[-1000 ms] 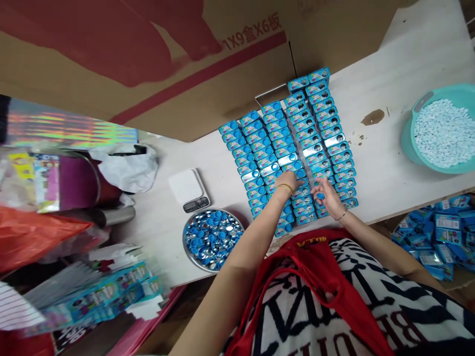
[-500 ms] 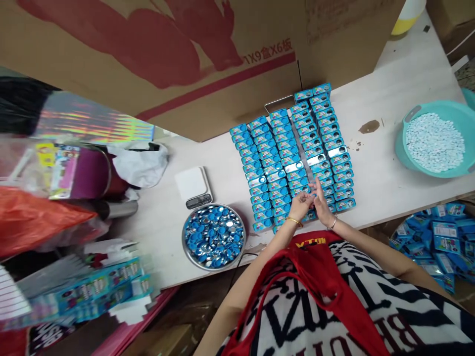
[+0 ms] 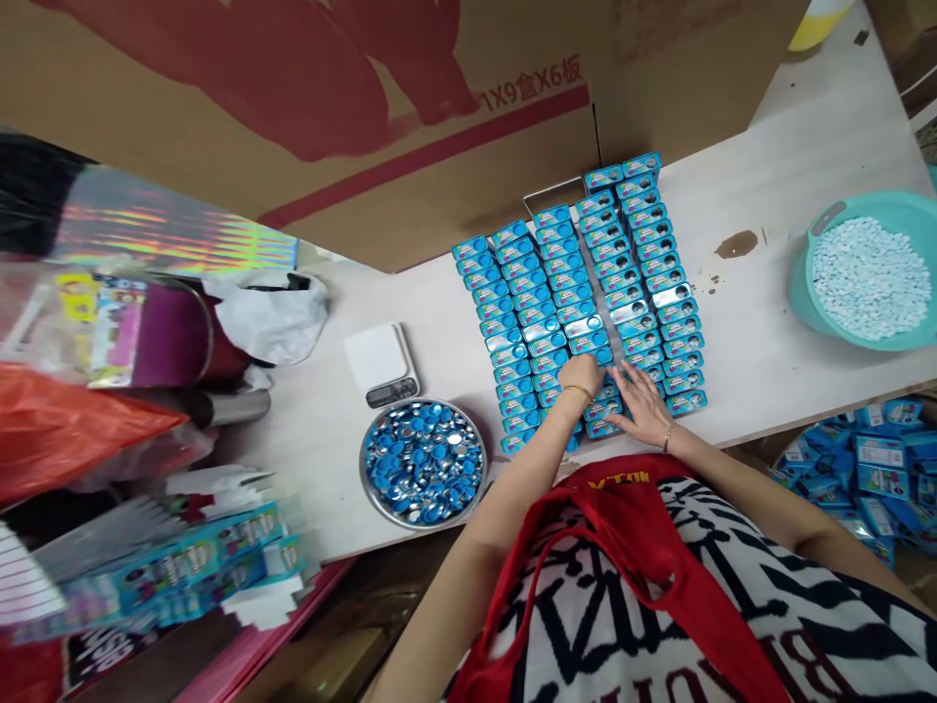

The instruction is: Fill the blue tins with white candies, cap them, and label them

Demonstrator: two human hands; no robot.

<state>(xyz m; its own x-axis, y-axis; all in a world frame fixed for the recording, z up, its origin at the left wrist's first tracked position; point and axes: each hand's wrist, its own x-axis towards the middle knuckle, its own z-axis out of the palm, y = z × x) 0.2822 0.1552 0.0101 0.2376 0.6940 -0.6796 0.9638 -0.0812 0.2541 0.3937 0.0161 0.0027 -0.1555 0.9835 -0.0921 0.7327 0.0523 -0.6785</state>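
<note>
Rows of small blue tins (image 3: 514,266) with printed sides stand on the table in several columns. My left hand (image 3: 580,377), closed in a fist, presses down on tins in the near half of the middle column. Whatever its fingers hold, if anything, is hidden. Just to its right, my right hand (image 3: 644,405) lies with fingers stretched out over the tins of the neighbouring column. Left-hand columns have blue round caps in their tops, while the right-hand ones show dark or pale round openings. A steel bowl (image 3: 363,469) of loose blue and silver caps (image 3: 425,459) sits left of my left forearm.
A white digital scale (image 3: 379,359) stands behind the bowl. A large cardboard box (image 3: 439,186) walls off the back. At right are a turquoise basin (image 3: 805,293) of pale tablets and, lower, a heap of blue packs (image 3: 878,469). Bags and packaging (image 3: 80,420) crowd the left.
My hands, together before, have come apart. The left moved slightly away from me and left, curling into a fist on the tins; the right flattened onto the tins. The view shifted slightly.
</note>
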